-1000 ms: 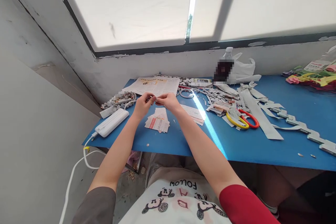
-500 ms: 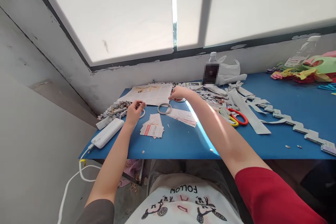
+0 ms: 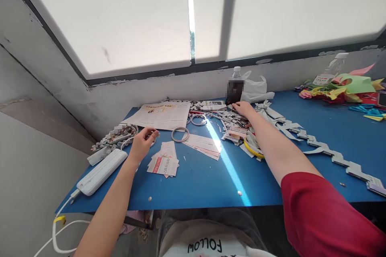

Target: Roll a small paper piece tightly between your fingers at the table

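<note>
My left hand is raised over the left part of the blue table, thumb and fingertips pinched together; anything between them is too small to make out. Beside it lies a white ring, mostly hidden by the hand. At the back, my right hand reaches over a pile of folded paper pieces, fingers stretched leftward and tips at the pile. Between the hands lie a grey ring, a second ring, a fan of paper strips and a small stack of cut paper.
A printed sheet lies at the back left, near folded paper bits and a white power strip. My right forearm partly covers yellow-handled scissors. Behind stand a dark-filled bottle and plastic bag. A folded paper chain runs right.
My right hand has moved from the rings rightward to the pile of folded paper pieces. My left hand stays pinched near the same spot. The view has shifted, and the red scissor handle is now hidden.
</note>
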### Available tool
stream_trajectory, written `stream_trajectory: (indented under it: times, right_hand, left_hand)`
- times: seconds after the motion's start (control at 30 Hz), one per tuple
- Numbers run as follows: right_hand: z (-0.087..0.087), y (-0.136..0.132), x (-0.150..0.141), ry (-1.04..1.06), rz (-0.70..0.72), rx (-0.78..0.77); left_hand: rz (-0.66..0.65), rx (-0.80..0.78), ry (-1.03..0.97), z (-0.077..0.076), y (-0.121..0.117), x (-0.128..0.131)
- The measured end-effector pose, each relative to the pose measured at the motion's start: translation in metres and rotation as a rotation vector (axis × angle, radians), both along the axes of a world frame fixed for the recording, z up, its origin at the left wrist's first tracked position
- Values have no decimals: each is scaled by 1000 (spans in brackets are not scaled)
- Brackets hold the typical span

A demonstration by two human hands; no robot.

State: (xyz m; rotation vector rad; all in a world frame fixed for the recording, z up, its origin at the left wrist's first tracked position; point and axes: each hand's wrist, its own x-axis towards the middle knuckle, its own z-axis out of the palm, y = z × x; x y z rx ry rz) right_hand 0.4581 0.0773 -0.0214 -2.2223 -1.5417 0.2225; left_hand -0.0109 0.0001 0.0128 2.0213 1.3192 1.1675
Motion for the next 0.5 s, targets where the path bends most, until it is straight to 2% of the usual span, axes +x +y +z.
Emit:
stream_trajectory:
  times: [0.3, 0.5]
  right_hand:
    - [-1, 36, 0, -106, -182, -36]
    - [-8, 43, -2, -193, -173, -23]
  left_hand:
    - [-17, -37, 11, 0, -1, 1]
    - [-15, -68, 66, 7, -8, 4]
